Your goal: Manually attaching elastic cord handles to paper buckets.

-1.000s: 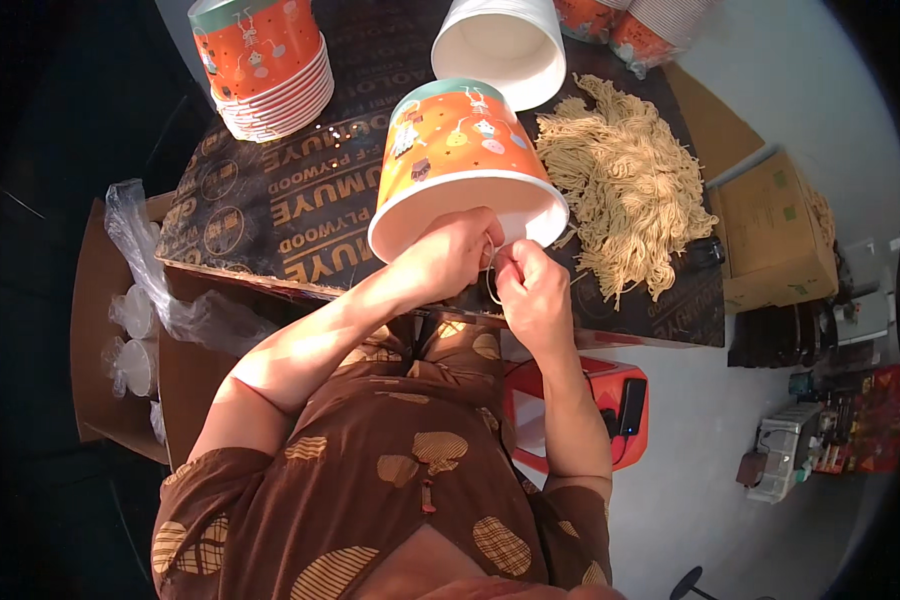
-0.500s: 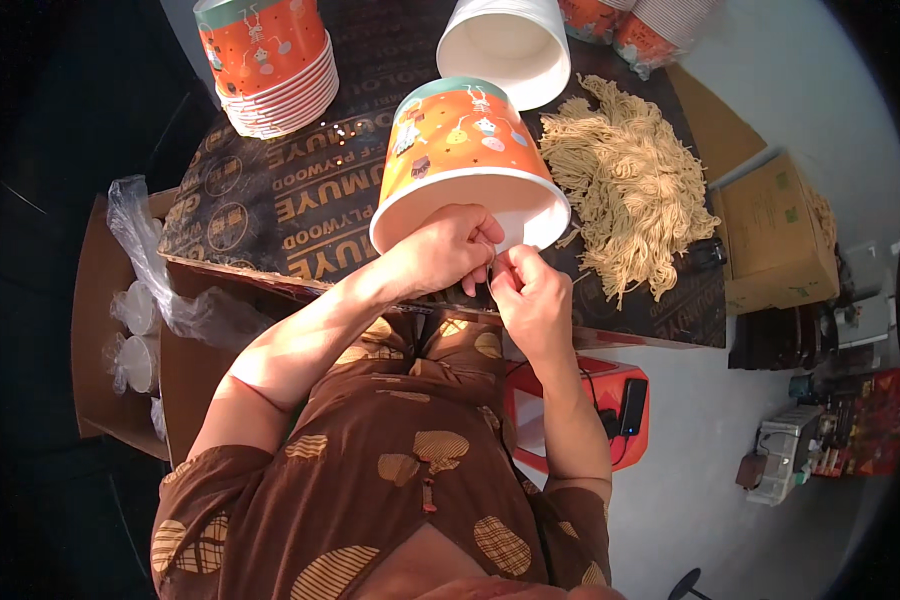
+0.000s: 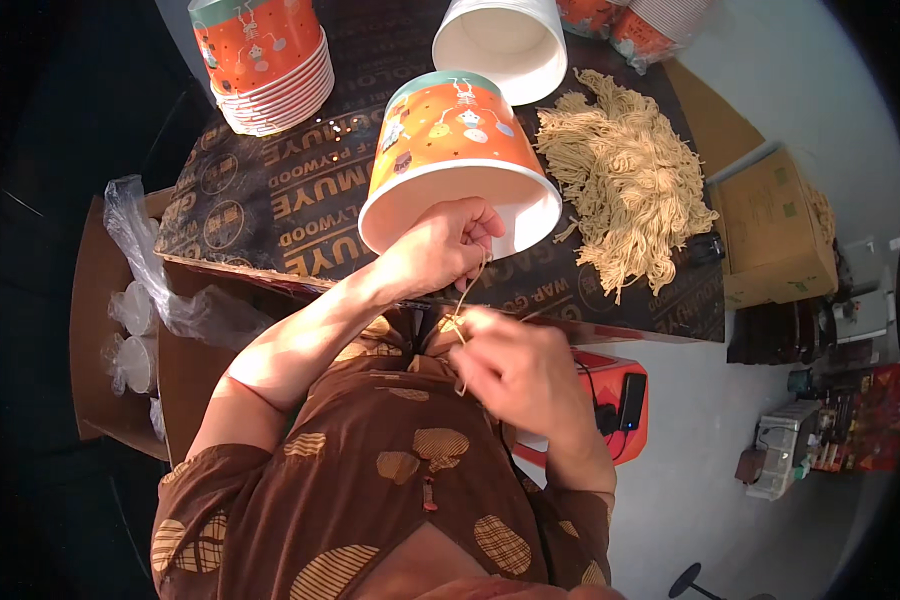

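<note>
A thin tan cord (image 3: 475, 285) runs down from my left hand (image 3: 448, 243), whose fingers are pinched on it in front of the mouth of an orange paper bucket (image 3: 458, 128). The bucket lies tilted with its white open end toward me; its teal base faces away. Below, over the table's front edge, my right hand (image 3: 518, 368) is curled and slightly blurred. Its fingertips close on the cord's lower stretch, and a short end hangs beneath them. To the right of the bucket lies a heap of tan cords (image 3: 635, 180).
A nested stack of orange buckets (image 3: 265, 65) stands far left on the dark plywood table (image 3: 300, 190), and a white bucket (image 3: 500, 50) lies behind. A carton with plastic (image 3: 120, 350) is at left, a cardboard box (image 3: 778, 235) at right. A phone (image 3: 632, 400) rests on a red stool (image 3: 625, 440).
My right hand has drawn down and toward me, away from my left hand, with the cord now showing between them. My left hand stays near the bucket's mouth.
</note>
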### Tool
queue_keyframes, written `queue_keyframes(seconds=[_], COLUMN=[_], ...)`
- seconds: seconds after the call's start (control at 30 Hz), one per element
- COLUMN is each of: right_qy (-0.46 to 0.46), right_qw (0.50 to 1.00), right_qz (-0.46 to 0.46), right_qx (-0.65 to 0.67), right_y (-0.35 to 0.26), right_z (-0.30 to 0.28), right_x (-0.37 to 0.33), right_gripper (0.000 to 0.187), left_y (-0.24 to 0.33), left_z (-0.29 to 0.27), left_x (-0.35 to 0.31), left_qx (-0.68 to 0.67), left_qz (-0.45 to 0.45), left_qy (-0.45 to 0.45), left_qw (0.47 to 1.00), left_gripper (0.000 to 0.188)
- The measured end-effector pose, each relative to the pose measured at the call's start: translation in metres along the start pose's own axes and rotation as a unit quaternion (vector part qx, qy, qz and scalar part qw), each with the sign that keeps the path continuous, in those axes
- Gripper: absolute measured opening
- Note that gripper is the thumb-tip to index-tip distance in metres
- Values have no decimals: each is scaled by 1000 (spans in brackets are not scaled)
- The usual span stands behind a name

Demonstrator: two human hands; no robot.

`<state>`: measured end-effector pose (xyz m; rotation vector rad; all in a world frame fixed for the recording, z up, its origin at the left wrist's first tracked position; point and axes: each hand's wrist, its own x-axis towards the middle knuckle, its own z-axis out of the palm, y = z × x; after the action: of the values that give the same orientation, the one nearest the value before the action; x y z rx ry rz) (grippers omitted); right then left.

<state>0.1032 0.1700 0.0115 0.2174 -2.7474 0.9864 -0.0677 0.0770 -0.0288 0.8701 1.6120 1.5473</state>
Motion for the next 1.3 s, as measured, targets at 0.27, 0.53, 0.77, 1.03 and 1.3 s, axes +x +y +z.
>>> queue_keyframes(seconds=[0.27, 0.53, 0.77, 1.03, 1.3], right_qy=[184, 282, 307, 300, 291], right_qw=[971, 951, 946, 948, 953], right_qz=[87, 28, 79, 90, 85], right_qx=[-129, -124, -73, -46, -11], right_y=[21, 59, 74, 74, 69], right_z=[10, 34, 49, 48, 43], right_x=[11, 37, 47, 49, 49], right_gripper=[7, 25, 11, 8, 21], left_y=[-1, -14, -11, -9, -31], left_z=[4, 8, 12, 10, 3], left_x=[-4, -2, -3, -6, -9], left_qx=[17, 157, 262, 504, 580], left_qz=[15, 139, 183, 248, 264], left_qy=[1, 108, 130, 128, 159], left_qw=[1000, 972, 938, 818, 754], left_gripper=[26, 24, 29, 22, 14])
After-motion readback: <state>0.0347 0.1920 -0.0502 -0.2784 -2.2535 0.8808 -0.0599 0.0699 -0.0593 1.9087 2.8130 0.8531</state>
